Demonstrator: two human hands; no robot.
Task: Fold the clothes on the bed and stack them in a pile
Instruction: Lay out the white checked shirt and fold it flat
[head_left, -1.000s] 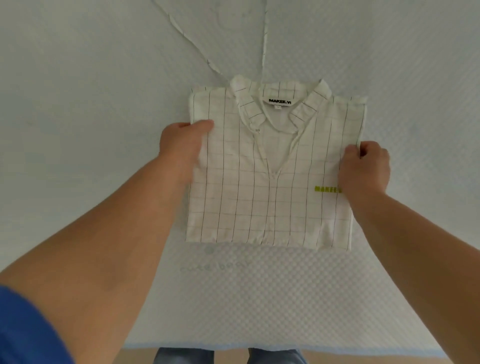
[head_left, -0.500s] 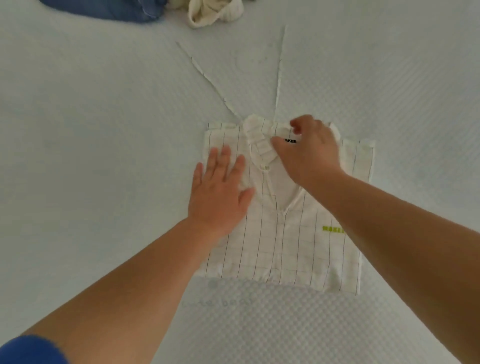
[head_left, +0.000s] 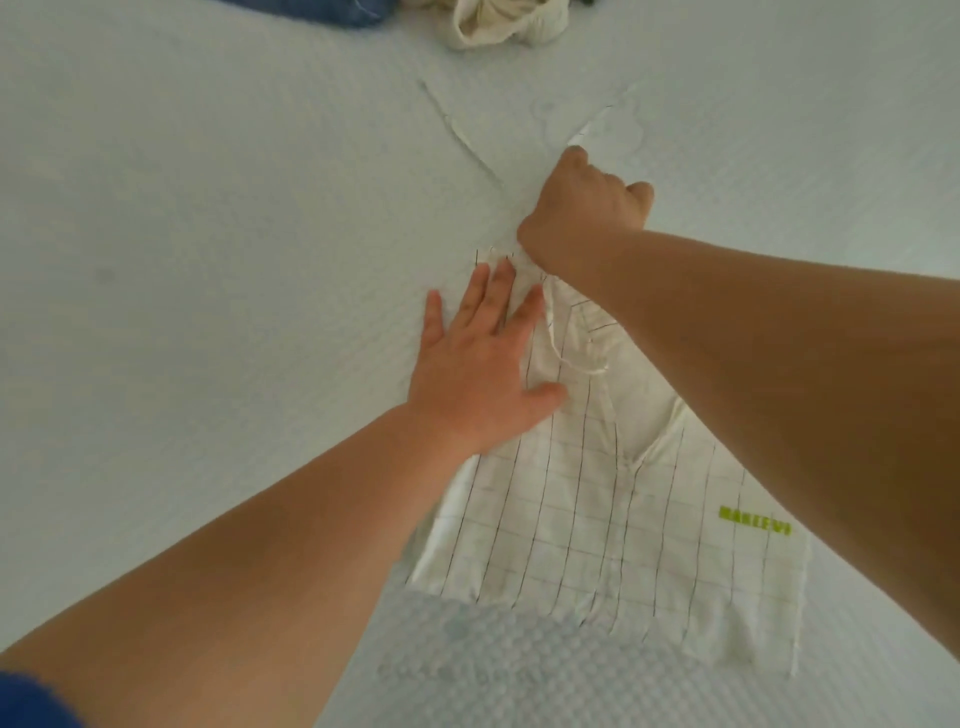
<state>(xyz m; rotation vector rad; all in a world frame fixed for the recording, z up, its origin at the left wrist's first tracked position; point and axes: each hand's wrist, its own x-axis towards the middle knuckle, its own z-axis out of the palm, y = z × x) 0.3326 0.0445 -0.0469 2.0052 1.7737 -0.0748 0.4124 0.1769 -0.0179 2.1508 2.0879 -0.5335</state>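
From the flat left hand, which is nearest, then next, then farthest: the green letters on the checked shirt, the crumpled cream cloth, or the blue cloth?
From the left hand:
1. Green letters on the white checked shirt, lower right.
2. Crumpled cream cloth, top, right of centre.
3. Blue cloth, top edge; nearly as far as the cream one, so hard to call.

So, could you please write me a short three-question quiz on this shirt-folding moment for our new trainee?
1. True or false: the left hand lies flat with straight fingers on the checked shirt.
2. Which clothes lie at the far edge of the bed? A) a cream garment beside a blue garment; B) a red towel; C) a pair of black socks.
3. Fill in: the lettering printed on the shirt's front is ____ in colour.

Key
1. True.
2. A.
3. Green. The right hand, fingers curled, is past the shirt's collar end; whether it holds anything cannot be seen.
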